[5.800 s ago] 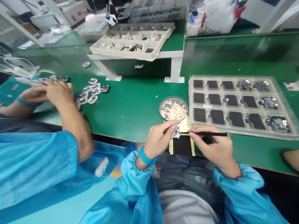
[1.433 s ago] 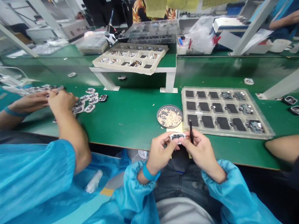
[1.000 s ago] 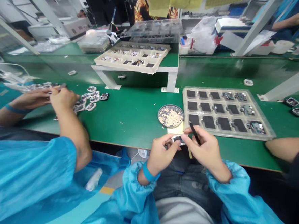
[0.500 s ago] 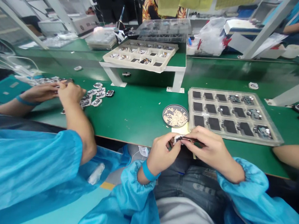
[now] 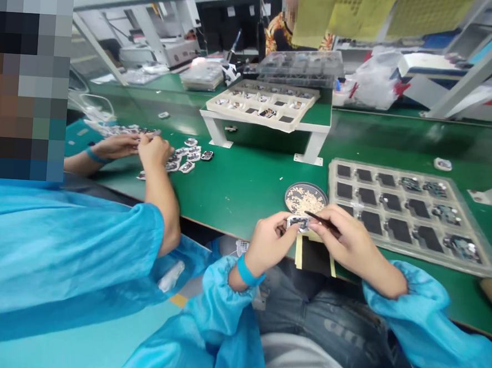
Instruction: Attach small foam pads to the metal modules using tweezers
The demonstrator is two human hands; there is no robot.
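Note:
My left hand [image 5: 270, 241] pinches a small white-framed housing [image 5: 298, 223] with dark parts inside, held above the table's front edge. Dark tweezers [image 5: 322, 219] lie in the fingers of my right hand [image 5: 348, 243], which also touches the housing's right end. The tweezer tips are over the upper right of the housing; I cannot make out anything between them. Just behind is a round dark dish [image 5: 287, 197] with many tiny pale pieces. Below the housing, a black sheet with yellow edges [image 5: 316, 258] hangs at the table edge.
To the right, a clear compartment tray [image 5: 479, 226] holds several circuit boards. A white-legged stand [image 5: 310, 146] carries another tray [image 5: 289, 125] of parts. At left, a co-worker's hands [image 5: 154, 150] work beside several white housings [image 5: 187, 166]. Another housing [image 5: 443, 164] lies behind the right tray.
The view has swung left, so things sit further right. The housing is now turned to show its inside, and the tweezer tips have lifted to its upper edge.

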